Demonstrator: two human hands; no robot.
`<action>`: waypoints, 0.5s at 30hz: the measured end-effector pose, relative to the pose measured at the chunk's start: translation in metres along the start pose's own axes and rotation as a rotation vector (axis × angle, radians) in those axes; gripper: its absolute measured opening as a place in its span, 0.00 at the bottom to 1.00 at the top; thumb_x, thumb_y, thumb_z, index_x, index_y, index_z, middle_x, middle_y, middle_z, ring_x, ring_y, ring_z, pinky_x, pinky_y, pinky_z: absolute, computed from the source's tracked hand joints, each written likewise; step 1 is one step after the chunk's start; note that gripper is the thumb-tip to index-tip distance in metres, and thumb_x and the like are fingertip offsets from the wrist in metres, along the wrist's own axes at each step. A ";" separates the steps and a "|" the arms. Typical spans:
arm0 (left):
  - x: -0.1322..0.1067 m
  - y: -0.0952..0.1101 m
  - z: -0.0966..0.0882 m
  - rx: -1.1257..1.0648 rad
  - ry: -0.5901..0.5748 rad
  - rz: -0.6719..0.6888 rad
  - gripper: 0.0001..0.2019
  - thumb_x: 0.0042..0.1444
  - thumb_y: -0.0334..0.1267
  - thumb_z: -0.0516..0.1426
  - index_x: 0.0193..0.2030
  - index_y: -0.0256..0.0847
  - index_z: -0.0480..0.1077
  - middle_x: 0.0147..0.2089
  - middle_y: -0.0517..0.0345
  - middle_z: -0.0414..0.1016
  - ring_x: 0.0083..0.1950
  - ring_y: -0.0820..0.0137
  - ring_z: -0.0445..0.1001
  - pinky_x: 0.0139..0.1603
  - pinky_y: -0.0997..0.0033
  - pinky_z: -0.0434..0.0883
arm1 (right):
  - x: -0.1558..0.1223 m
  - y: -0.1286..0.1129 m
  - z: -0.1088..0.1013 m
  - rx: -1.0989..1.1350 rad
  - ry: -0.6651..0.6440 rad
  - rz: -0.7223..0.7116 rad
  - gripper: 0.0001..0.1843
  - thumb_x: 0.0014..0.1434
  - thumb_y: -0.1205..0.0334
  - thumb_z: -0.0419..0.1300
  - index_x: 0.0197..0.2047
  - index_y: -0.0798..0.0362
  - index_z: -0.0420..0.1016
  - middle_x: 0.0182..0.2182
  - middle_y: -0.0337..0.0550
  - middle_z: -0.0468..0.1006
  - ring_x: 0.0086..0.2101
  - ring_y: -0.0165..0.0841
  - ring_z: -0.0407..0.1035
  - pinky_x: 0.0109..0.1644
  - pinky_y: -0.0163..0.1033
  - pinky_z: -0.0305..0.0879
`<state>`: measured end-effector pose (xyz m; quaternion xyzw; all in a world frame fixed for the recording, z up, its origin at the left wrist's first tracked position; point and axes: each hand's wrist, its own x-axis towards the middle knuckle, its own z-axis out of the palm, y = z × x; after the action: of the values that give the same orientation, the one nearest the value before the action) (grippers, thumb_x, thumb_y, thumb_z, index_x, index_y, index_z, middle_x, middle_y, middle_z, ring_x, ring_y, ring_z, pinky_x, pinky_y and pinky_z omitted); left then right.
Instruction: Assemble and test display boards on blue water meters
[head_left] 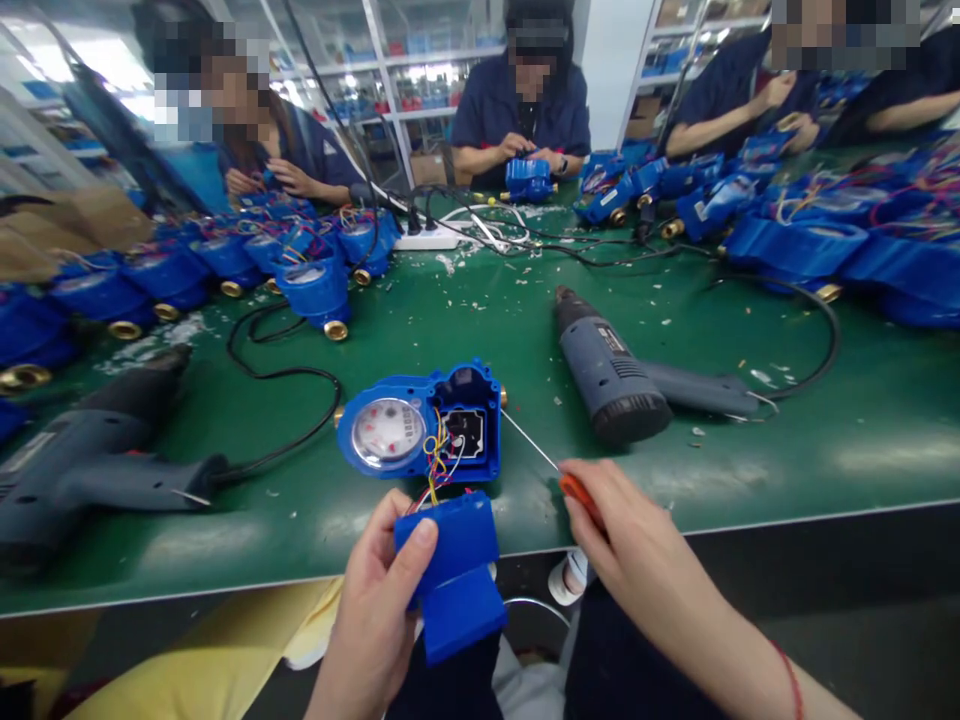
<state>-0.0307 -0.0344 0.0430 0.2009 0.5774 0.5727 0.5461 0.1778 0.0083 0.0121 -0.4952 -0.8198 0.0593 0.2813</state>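
Note:
A blue water meter lies on the green table with its round dial at the left and an open box-shaped compartment at the right. Thin coloured wires run from that compartment to a blue plastic cover. My left hand is closed on the cover at the table's front edge, thumb on top; a flap of it hangs lower. In my right hand is a screwdriver, gripped by its orange handle. Its thin metal shaft points up and left, the tip beside the meter's right side.
A grey heat gun lies right of the meter, and another heat gun lies at the left. Several blue meters line both sides. A white power strip and black cables cross the back. Co-workers sit opposite.

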 end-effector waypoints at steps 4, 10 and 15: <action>0.001 -0.004 0.003 0.001 -0.017 0.024 0.22 0.40 0.50 0.71 0.34 0.41 0.68 0.22 0.67 0.69 0.22 0.76 0.67 0.23 0.80 0.69 | -0.032 -0.008 -0.020 0.199 0.051 0.048 0.10 0.68 0.66 0.49 0.51 0.51 0.63 0.38 0.41 0.75 0.36 0.28 0.75 0.39 0.27 0.71; -0.002 -0.001 0.012 -0.041 0.081 -0.013 0.23 0.38 0.49 0.72 0.36 0.40 0.72 0.25 0.65 0.71 0.20 0.78 0.66 0.19 0.81 0.65 | -0.059 -0.020 -0.020 0.300 -0.075 -0.091 0.25 0.68 0.69 0.45 0.67 0.52 0.57 0.37 0.42 0.74 0.32 0.25 0.75 0.35 0.22 0.70; 0.004 -0.008 0.005 0.007 0.082 0.074 0.23 0.39 0.51 0.71 0.29 0.42 0.64 0.22 0.68 0.68 0.20 0.78 0.64 0.21 0.81 0.68 | -0.064 -0.018 -0.022 0.273 -0.206 -0.120 0.26 0.69 0.70 0.46 0.69 0.54 0.55 0.36 0.43 0.73 0.30 0.26 0.75 0.34 0.23 0.71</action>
<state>-0.0244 -0.0307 0.0361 0.2007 0.5935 0.5982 0.4996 0.1978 -0.0588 0.0118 -0.3938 -0.8568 0.2036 0.2636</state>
